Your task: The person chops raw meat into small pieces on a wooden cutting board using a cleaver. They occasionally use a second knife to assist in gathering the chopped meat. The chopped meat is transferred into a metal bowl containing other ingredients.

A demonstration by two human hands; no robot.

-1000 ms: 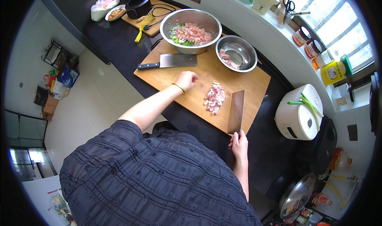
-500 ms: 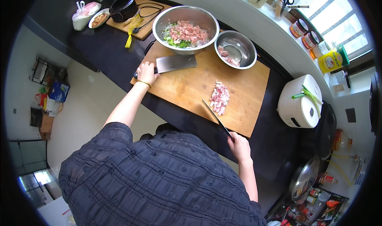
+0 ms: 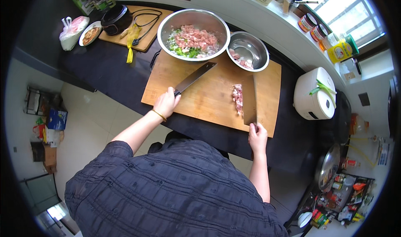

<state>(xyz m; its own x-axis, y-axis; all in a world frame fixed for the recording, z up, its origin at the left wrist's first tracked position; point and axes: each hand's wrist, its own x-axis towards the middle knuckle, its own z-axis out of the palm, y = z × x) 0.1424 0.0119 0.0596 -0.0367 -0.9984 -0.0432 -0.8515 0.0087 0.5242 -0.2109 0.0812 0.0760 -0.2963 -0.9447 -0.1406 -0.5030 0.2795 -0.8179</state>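
Note:
My left hand (image 3: pixel 166 102) is closed round the handle of a cleaver (image 3: pixel 196 77), whose blade shows narrow and points up and right over the wooden cutting board (image 3: pixel 200 101). Another cleaver (image 3: pixel 250 103) is gripped in my right hand (image 3: pixel 258 137), its broad side showing along the right edge of a small pile of chopped pinkish meat (image 3: pixel 237 97). Behind the left blade stands a large steel bowl (image 3: pixel 165 33) of minced meat and chopped greens. A smaller steel bowl (image 3: pixel 262 53) at its right holds a few pieces of meat.
A white rice cooker (image 3: pixel 307 96) with green onion on its lid stands to the right. At the back left are a small board (image 3: pixel 144 16) with a cord, a dark pot (image 3: pixel 115 21) and a plate of food (image 3: pixel 89 34). Jars (image 3: pixel 308 22) line the windowsill.
My left hand has lifted and turned its cleaver from lying flat to edge-on. My right hand has moved its cleaver from the pile's near left end to its right side; the pile looks narrower.

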